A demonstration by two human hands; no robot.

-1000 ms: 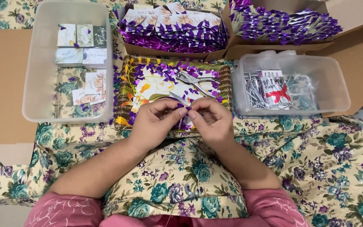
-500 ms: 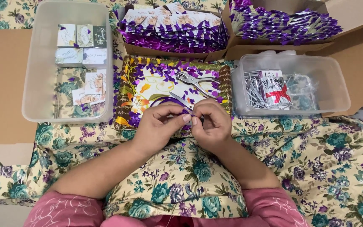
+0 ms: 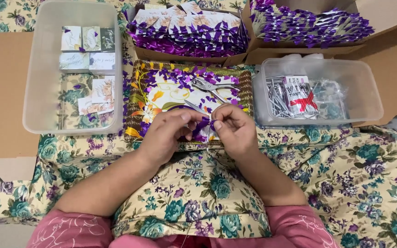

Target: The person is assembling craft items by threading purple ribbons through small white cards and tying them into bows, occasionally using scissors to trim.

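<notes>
My left hand [image 3: 167,134] and my right hand [image 3: 233,129] meet over the near edge of a flowered tray [image 3: 139,96]. Between their fingertips both pinch a small purple ribbon bow [image 3: 204,124], with a thin white thread hanging below it. The tray is strewn with purple ribbon scraps. A metal pair of pliers or scissors [image 3: 210,87] lies on the tray just beyond my hands. What the fingers cover of the bow is hidden.
A clear tub [image 3: 33,92] of small cards stands at left. Another clear tub [image 3: 368,92] at right holds silver packets. Two cardboard boxes [image 3: 235,57] at the back are full of purple-ribboned packets. Floral cloth covers my lap.
Both hands stay together at the tray's near edge. The fingers have shifted slightly around the purple bow; nothing else has moved.
</notes>
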